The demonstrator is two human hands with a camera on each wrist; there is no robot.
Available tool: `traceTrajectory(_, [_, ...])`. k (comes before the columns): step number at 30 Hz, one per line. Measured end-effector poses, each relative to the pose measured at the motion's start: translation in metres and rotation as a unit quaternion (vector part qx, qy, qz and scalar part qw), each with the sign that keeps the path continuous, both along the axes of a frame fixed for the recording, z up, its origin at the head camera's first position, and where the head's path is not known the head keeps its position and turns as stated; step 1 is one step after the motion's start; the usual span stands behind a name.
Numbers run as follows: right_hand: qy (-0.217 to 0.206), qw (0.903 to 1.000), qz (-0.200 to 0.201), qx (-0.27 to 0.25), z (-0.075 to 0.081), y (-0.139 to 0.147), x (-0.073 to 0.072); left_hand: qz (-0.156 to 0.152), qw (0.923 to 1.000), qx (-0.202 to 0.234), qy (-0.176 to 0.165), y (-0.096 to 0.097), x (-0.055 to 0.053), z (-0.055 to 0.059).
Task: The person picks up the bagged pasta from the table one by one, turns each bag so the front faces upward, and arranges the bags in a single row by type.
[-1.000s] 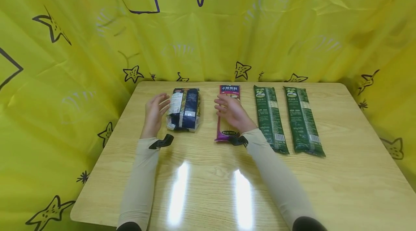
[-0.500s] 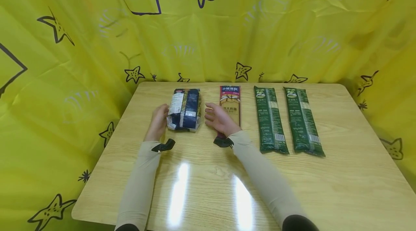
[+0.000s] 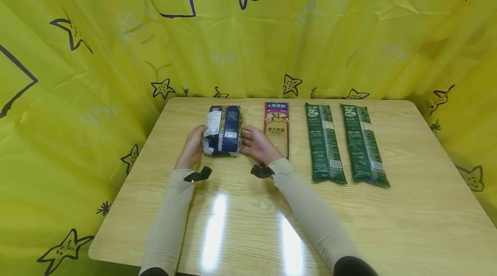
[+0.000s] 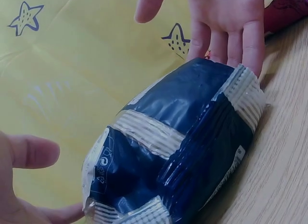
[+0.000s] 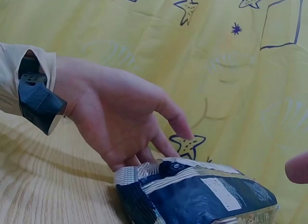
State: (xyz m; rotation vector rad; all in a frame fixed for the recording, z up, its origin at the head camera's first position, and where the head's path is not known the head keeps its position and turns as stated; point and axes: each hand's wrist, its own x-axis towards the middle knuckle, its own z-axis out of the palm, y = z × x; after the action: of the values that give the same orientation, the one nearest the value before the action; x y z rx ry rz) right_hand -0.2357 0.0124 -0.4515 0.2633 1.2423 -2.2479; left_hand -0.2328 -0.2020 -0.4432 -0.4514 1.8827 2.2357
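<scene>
A plump navy pasta bag (image 3: pixel 222 131) with clear crimped ends lies at the table's left back. My left hand (image 3: pixel 193 145) is at its left side, fingertips touching the edge; in the right wrist view this left hand (image 5: pixel 120 111) has its fingers partly hidden behind the bag (image 5: pixel 197 197). On the opposite side, my right hand (image 3: pixel 258 143) meets the bag's edge. The left wrist view shows the right hand (image 4: pixel 226 21) with straight fingers reaching behind the bag (image 4: pixel 168 137). Both thumbs stand off the bag.
Right of the bag lies a pink-and-purple spaghetti pack (image 3: pixel 277 127), partly behind my right hand. Two long green spaghetti packs (image 3: pixel 324 142), (image 3: pixel 365 144) lie farther right on the wooden table (image 3: pixel 248 224). A yellow curtain (image 3: pixel 248 51) hangs along the back and sides.
My right hand has moved left from over the pink spaghetti pack to the pasta bag's right edge. My left hand has moved slightly right and down to its left edge.
</scene>
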Motion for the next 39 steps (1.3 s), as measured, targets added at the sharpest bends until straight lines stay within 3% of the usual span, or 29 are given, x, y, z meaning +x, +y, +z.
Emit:
traceTrajectory(7, [-0.013,0.9998,-0.014,0.005,0.002,0.003,0.001,-0.022,0.9997,-0.008,0.000,-0.002,0.001,-0.001])
traceTrajectory(18, [-0.021,0.9997,0.013,0.007,0.005,0.005,0.005,-0.059,0.9977,-0.028,-0.020,-0.004,0.008,0.005])
traceTrajectory(28, [-0.053,0.9978,0.008,-0.039,0.001,0.010,0.003,-0.081,0.9924,-0.088,-0.029,-0.005,0.010,0.004])
traceTrajectory(34, [-0.067,0.9960,0.009,-0.058,-0.001,0.011,0.004,-0.097,0.9821,-0.160,-0.018,-0.003,0.013,0.006])
traceTrajectory(39, [-0.065,0.9964,0.024,-0.049,-0.004,0.013,0.004,-0.093,0.9724,-0.214,0.006,-0.004,0.016,0.010])
